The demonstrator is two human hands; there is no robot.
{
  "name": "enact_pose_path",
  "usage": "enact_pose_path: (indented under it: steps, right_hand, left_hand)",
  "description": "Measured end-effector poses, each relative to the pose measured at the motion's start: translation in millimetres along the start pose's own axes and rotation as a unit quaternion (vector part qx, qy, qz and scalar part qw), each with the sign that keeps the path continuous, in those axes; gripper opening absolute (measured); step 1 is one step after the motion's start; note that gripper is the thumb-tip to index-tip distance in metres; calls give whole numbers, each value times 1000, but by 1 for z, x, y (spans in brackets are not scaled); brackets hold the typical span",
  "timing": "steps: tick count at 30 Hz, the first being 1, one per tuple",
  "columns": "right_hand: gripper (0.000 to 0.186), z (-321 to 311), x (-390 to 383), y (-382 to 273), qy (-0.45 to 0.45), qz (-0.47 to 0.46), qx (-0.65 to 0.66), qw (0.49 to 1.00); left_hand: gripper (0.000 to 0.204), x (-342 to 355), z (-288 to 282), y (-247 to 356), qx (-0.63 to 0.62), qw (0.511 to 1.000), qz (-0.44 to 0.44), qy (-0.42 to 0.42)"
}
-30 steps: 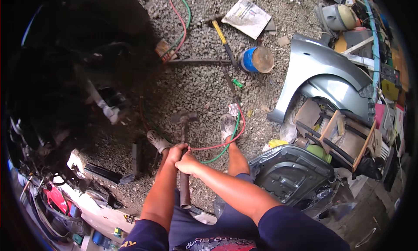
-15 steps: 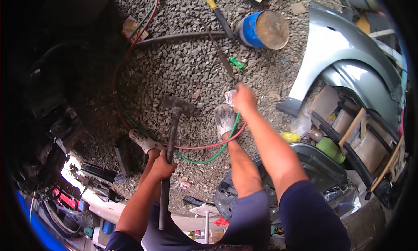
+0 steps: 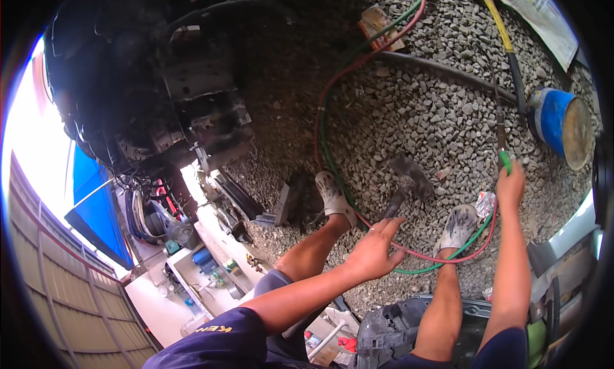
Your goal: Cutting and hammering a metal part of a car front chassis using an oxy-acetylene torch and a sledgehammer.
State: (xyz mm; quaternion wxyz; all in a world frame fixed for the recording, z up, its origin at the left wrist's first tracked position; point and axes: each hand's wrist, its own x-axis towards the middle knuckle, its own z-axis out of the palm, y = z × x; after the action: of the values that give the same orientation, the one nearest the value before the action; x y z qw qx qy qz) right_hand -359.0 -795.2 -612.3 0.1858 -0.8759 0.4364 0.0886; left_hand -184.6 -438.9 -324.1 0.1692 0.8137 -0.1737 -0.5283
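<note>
My left hand (image 3: pixel 374 251) has its fingers stretched out and apart, over the handle of a sledgehammer (image 3: pixel 410 177) whose dark head rests on the gravel between my feet. The lower part of the handle is hidden by the hand. At the right, my right hand (image 3: pixel 510 187) is closed on a small bright green object (image 3: pixel 505 160), which pokes out past the fingertips; its kind is too small to tell. A thin dark rod-like tool (image 3: pixel 501 126) lies on the stones just beyond it. Crumpled white and red packaging (image 3: pixel 485 204) lies close to my right wrist.
Red and green hoses (image 3: pixel 448 260) loop across the gravel by my feet. A blue can (image 3: pixel 563 126) and a yellow-and-black handle (image 3: pixel 502 36) lie at the far right. A dark vehicle underside (image 3: pixel 192 94) fills the upper left. Black plastic car parts (image 3: pixel 390 327) lie near me.
My left hand has let go of the sledgehammer handle and opened. My right hand has taken the green object from the gravel. The view has swung left.
</note>
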Motion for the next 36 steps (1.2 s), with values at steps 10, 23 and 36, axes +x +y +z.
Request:
enact_pose_path:
  steps: [10, 23, 36]
  right_hand:
    - [49, -110, -100, -191, -571, -40, 397, 717]
    - [92, 21, 5, -68, -169, 249, -52, 952]
    - [52, -187, -93, -127, -294, 334, 674, 590]
  left_hand:
    - [47, 34, -10, -29, -293, 949, -118, -20]
    - [54, -156, -21, -89, -3, 930, -300, -211]
    - [65, -138, -72, -76, 0, 960, -227, -164]
